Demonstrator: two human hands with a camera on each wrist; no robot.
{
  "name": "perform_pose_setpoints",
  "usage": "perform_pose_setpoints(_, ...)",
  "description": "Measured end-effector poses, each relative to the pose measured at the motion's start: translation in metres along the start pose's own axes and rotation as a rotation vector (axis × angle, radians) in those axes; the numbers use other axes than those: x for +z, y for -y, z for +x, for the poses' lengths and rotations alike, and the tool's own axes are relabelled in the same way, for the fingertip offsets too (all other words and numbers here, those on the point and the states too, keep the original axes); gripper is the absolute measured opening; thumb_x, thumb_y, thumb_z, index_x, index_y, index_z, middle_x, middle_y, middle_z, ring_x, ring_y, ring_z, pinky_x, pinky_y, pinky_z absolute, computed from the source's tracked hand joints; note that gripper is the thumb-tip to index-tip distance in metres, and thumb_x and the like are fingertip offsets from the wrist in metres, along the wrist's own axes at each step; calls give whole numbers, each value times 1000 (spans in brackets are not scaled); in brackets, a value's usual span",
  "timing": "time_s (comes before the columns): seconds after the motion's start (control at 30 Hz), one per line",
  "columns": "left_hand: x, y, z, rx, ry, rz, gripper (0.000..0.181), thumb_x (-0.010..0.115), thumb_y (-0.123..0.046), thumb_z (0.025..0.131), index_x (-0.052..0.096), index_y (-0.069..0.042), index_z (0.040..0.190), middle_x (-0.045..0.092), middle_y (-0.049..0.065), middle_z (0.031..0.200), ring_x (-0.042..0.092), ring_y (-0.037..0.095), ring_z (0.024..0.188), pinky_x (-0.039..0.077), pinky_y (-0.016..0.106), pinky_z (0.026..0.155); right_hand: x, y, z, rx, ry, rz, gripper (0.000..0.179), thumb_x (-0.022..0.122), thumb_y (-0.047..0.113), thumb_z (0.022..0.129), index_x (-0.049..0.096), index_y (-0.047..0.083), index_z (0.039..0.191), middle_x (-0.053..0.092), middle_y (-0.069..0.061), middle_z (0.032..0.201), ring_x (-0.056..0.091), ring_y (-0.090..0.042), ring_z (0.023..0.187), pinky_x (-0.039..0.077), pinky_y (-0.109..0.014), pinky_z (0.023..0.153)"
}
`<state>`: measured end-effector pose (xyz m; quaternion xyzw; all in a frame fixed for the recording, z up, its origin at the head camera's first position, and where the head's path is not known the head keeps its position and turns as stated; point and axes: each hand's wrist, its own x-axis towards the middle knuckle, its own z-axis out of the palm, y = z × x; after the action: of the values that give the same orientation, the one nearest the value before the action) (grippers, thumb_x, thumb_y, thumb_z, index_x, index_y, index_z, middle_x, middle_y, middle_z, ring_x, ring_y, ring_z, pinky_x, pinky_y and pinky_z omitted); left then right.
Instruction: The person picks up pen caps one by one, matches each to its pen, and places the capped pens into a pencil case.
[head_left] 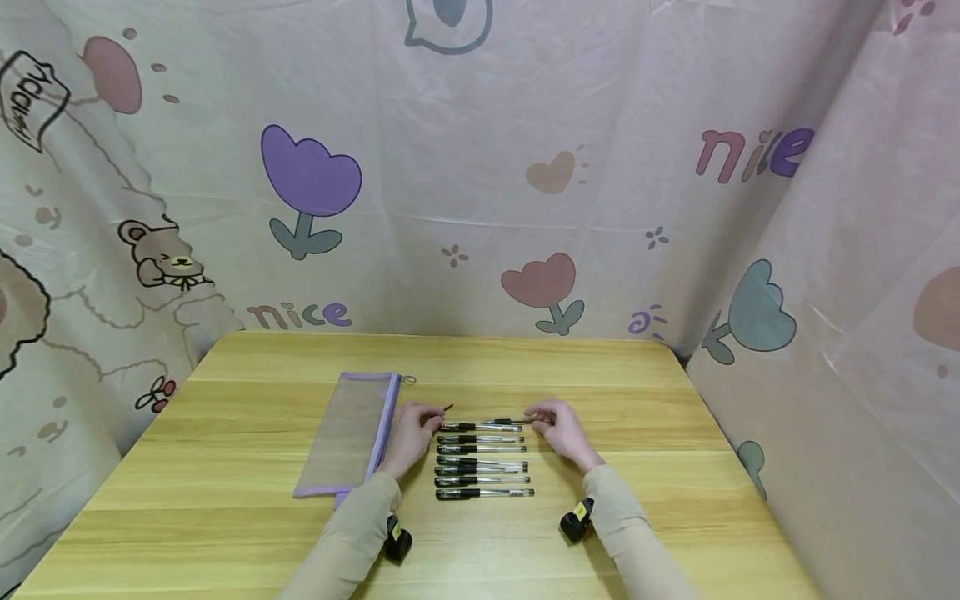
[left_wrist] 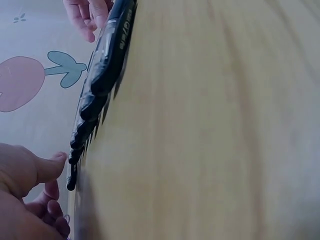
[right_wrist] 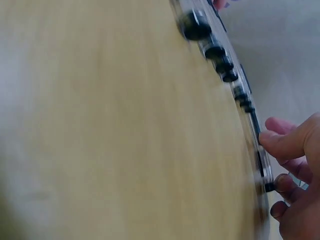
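Observation:
Several clear-barrelled gel pens (head_left: 483,492) with black caps lie in a row of parallel lines on the table, caps toward the left. At the row's far left end is my left hand (head_left: 408,433), thumb and fingers together, with a small slim black piece (head_left: 448,407) like a pen cap sticking out of its fingertips. Across from it, my right hand (head_left: 561,429) pinches the right end of another pen (head_left: 502,422), whose narrow silvery tip points left, close over the farthest pen in the row. In the right wrist view the thumb (right_wrist: 280,143) presses along this pen.
A mesh zipper pouch (head_left: 348,437) with purple edging lies left of the pens, beside the left forearm. Its zipper pull ring (head_left: 408,379) is at the far corner. A printed curtain (head_left: 420,208) hangs behind the wooden table (head_left: 622,375) and along its sides.

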<state>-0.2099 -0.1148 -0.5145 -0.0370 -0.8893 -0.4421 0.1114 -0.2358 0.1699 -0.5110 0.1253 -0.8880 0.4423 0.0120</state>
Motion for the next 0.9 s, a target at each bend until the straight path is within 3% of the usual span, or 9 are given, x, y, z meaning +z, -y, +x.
perform_pose_setpoints(0.17,-2,-1,1,-23,-4,-44,18,66,0,93,75,-2,108,65,15,97,55,26,93,42,39,84,-3,-3,4,24,-18,-59,24,69,-7,85,76,5,104,68,-9,99,60,-19,89,51,-33,80)
perform_pose_setpoints(0.37,-2,-2,0,-58,-5,-63,20,65,-1,94,74,-3,112,64,16,104,53,29,101,40,42,88,-4,-3,8,76,-63,-108,13,73,1,87,78,6,98,68,-9,103,61,-24,96,52,-43,89)
perform_pose_setpoints(0.9,-5,-2,-2,-63,11,-77,21,63,-1,95,72,-3,113,61,16,105,52,29,100,41,40,85,-3,-5,12,76,-72,-151,6,75,7,88,77,9,93,63,-7,98,56,-20,91,46,-37,83)
